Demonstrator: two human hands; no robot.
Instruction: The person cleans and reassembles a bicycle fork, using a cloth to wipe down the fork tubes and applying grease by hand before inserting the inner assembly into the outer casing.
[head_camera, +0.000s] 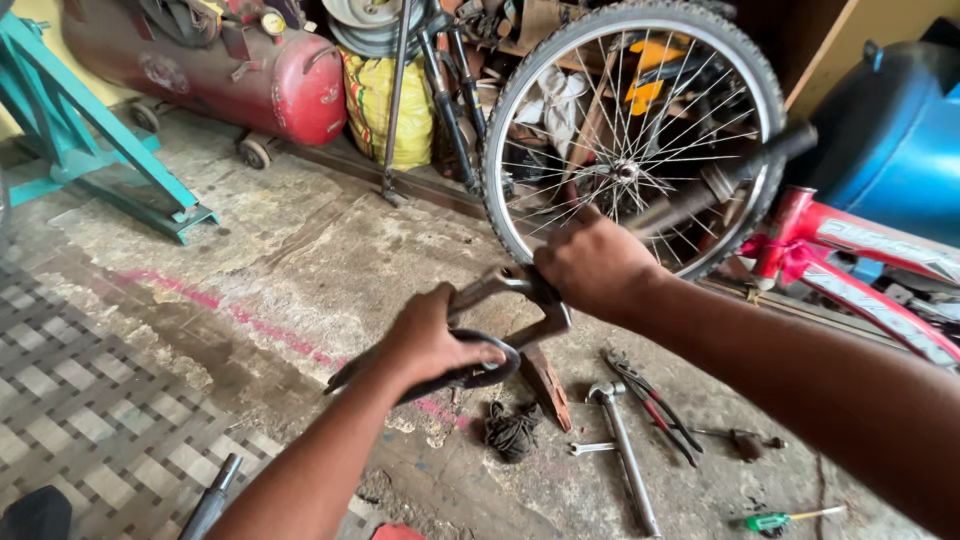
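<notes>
My left hand (432, 338) is closed around the dark, curved lower end of a grey metal bicycle part (500, 285), held above the concrete floor. My right hand (592, 264) grips the upper end of the same part, right in front of a spoked bicycle wheel (497, 150). The wheel belongs to a red bicycle frame (870, 300) lying at the right. A dark tube (760, 160) crosses in front of the wheel above my right wrist. Where the part meets the bicycle is hidden by my right hand.
On the floor below my hands lie a hammer (625, 445), red-handled pliers (655, 400), a small wrench (590, 448), a green screwdriver (778, 520) and a tangle of dark cord (512, 430). A red compressor tank (250, 75), teal stand (110, 160), yellow sack (385, 100) and blue barrel (900, 140) line the back.
</notes>
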